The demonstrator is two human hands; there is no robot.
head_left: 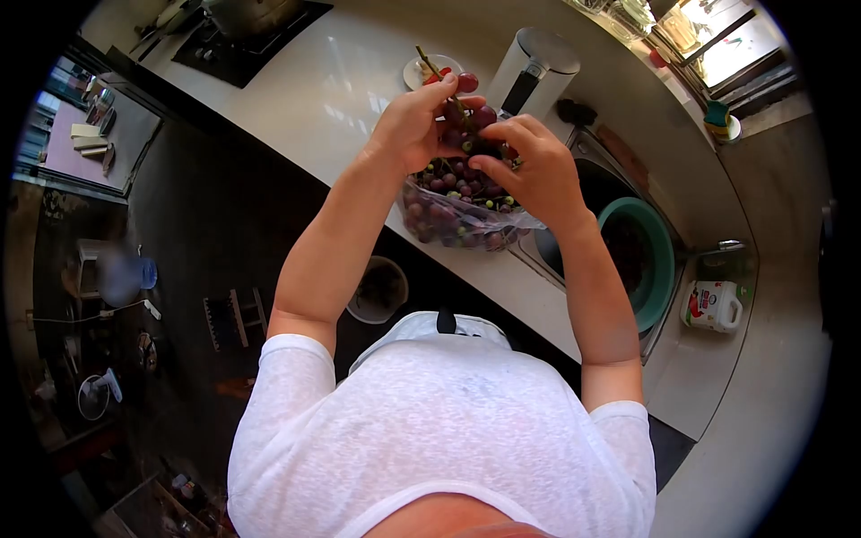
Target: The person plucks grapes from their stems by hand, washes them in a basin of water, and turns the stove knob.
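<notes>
My left hand (pixel 408 125) grips a bunch of dark red grapes (pixel 482 117) by its stem, which sticks up past the thumb. On the right side of the bunch, my right hand (pixel 538 170) has its thumb and fingers closed on the grapes. Both hands are raised over a clear plastic bag (pixel 466 220), which lies open on the counter and is full of more grapes. A small white plate (pixel 414 75) with something red on it is partly hidden behind my left hand.
A kettle (pixel 549 58) stands behind my hands. Right of the bag, a green basin (pixel 664 260) sits in the sink beside a white jug (pixel 711 306). A stove (pixel 202 56) with a pot is at the upper left. Below the counter edge is a bin (pixel 395 305).
</notes>
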